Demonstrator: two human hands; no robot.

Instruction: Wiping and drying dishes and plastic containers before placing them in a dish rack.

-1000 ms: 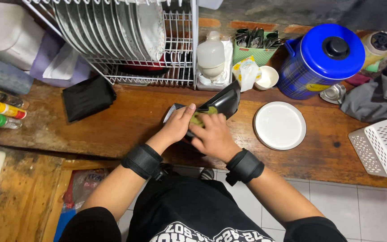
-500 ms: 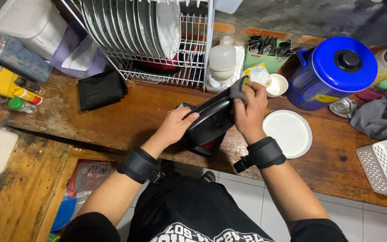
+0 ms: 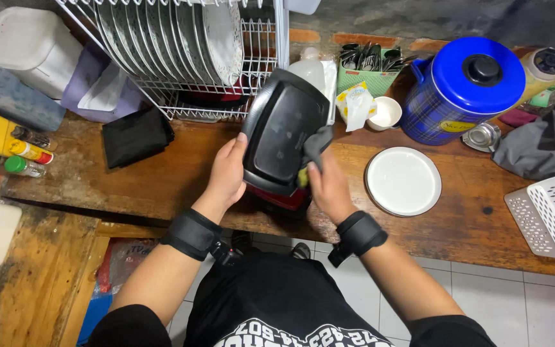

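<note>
Two hands wiping a black rectangular tray over a wooden counter

The left hand [image 3: 226, 173] clamps the black tray's [image 3: 284, 132] left edge, fingers wrapped behind it and thumb on the rim, holding it tilted up off the wooden counter [image 3: 162, 173]. The right hand [image 3: 329, 186] presses a dark cloth [image 3: 319, 142] with a yellow-green sponge [image 3: 303, 175] against the tray's right edge, fingers closed around the wad. How much of the surface is already wiped I cannot tell — it looks dull, not wet. Both forearms rise from below, wrists strapped in black bands. Beyond the fingers stands a dish rack [image 3: 181, 58] of plates; to the right lie a white lid [image 3: 403, 180] and a blue jug [image 3: 464, 90].
</note>
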